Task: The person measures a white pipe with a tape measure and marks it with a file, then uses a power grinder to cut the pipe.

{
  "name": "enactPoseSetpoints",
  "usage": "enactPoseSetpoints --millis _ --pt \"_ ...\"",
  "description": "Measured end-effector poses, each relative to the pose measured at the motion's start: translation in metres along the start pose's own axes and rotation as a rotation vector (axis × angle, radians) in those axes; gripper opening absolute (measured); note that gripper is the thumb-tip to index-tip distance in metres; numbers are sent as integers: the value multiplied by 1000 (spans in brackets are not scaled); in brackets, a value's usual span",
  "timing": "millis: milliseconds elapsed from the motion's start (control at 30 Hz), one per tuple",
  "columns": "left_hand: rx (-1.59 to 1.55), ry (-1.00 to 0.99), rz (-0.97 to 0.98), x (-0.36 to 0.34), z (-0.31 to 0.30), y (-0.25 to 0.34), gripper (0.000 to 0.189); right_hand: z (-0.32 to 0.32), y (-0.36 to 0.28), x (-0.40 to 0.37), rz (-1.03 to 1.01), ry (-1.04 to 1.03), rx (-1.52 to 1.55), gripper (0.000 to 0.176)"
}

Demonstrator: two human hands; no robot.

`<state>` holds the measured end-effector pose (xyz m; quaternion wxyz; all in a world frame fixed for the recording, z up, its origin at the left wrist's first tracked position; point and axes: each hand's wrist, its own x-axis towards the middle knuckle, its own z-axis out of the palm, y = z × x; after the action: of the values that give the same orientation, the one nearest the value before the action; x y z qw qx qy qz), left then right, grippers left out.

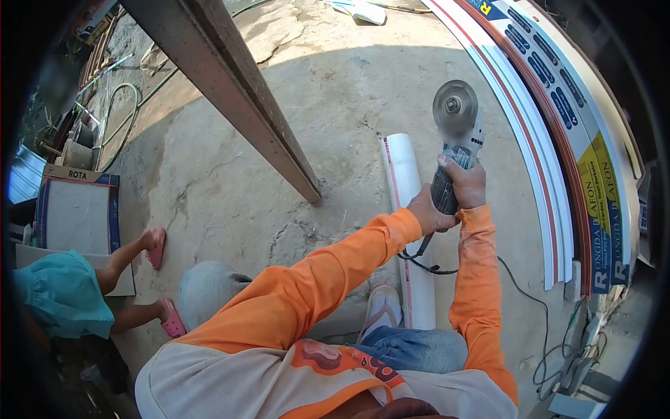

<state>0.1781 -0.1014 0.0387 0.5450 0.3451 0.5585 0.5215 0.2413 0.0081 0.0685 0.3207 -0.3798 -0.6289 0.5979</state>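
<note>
The left hand (430, 211) and right hand (467, 184) both grip the angle grinder (458, 155), its disc (455, 92) clear of the white pipe (402, 166) on the floor (230, 167) — seemingly a positioning step, calling next for steady two-handed aim.

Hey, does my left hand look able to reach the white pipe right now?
Probably, once it lets go: your left hand grips the grinder, but the white pipe lies close by on the floor, its far end uncovered.
</note>
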Motion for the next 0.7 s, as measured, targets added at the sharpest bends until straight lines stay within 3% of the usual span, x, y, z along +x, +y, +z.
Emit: enactPoseSetpoints --millis 33,67,200,267,367,467,533,700 --pt "165 261 -42 -5 13 0 71 1 0 -1 34 78 -149 29" --pt "347 399 54 -4 21 -10 79 1 1 -2 37 73 -155 29" --pt "255 358 19 -5 21 -19 75 5 3 -7 70 102 -185 36" --pt "-79 164 -83 -10 15 -9 70 4 6 -7 92 113 -210 42" --pt "-246 92 -5 -12 10 -14 66 0 15 -2 136 70 -167 42" --pt "-213 106 115 -9 6 -28 65 -3 19 0 177 -57 -93 43" --pt "-200 103 78 -12 3 -24 66 -4 20 1 233 -152 37 41" --pt "-205 106 13 -14 7 -25 65 -4 24 0 291 -149 18 37"
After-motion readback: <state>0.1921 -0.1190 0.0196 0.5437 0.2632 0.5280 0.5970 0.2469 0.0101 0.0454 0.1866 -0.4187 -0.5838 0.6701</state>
